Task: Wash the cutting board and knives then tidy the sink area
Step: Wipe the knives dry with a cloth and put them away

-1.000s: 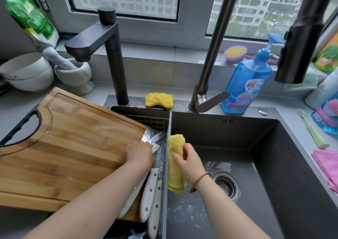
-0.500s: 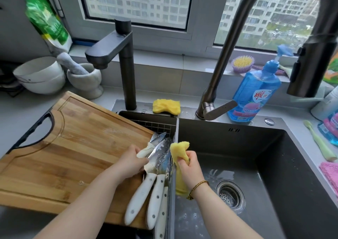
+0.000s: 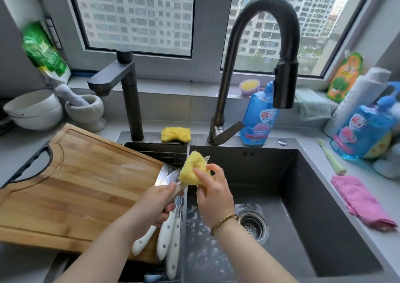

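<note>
Yellow sponge [image 3: 191,171] is wrapping the blade, the right hand [image 3: 213,193] pinching it tight. The left hand [image 3: 158,204] is clamping the knife [image 3: 179,188] by its handle just below, over the sink [image 3: 270,166] divider. The blade is running up and away from that grip, tip poking past the sponge. Half a second ago this knife was lying among the other knives [image 3: 171,237] at the right edge of the cutting board [image 3: 86,185].

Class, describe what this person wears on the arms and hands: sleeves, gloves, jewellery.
No gloves or sleeves show; both forearms are bare. The right hand has a thin gold-coloured bracelet at its wrist. The left hand shows no ring, watch or band.
</note>
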Action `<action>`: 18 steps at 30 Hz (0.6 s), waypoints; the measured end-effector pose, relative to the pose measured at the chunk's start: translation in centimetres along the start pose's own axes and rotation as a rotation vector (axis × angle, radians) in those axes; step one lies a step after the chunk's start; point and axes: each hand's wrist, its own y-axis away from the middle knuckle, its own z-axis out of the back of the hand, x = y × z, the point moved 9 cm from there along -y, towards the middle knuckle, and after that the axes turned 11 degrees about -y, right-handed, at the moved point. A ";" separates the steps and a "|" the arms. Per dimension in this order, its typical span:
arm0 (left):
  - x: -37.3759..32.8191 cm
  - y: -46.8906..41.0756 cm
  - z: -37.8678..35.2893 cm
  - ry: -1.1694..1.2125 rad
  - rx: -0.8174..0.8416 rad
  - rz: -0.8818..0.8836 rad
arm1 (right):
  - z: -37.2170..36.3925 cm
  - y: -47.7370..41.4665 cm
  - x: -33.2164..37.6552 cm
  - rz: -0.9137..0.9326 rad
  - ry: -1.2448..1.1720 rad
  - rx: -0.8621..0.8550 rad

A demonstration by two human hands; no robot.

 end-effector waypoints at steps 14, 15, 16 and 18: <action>0.5 2.5 -1.5 -0.022 -0.031 -0.040 | 6.8 -1.4 -7.4 -0.393 -0.180 -0.079; 0.4 2.5 -1.2 -0.019 -0.051 -0.047 | 7.0 -1.1 -7.8 -0.418 -0.178 -0.104; 0.2 2.5 -0.9 -0.016 -0.072 -0.056 | 7.2 -0.7 -8.1 -0.443 -0.182 -0.118; 0.0 2.7 -0.6 -0.021 -0.097 -0.068 | 7.7 0.2 -8.5 -0.499 -0.245 -0.144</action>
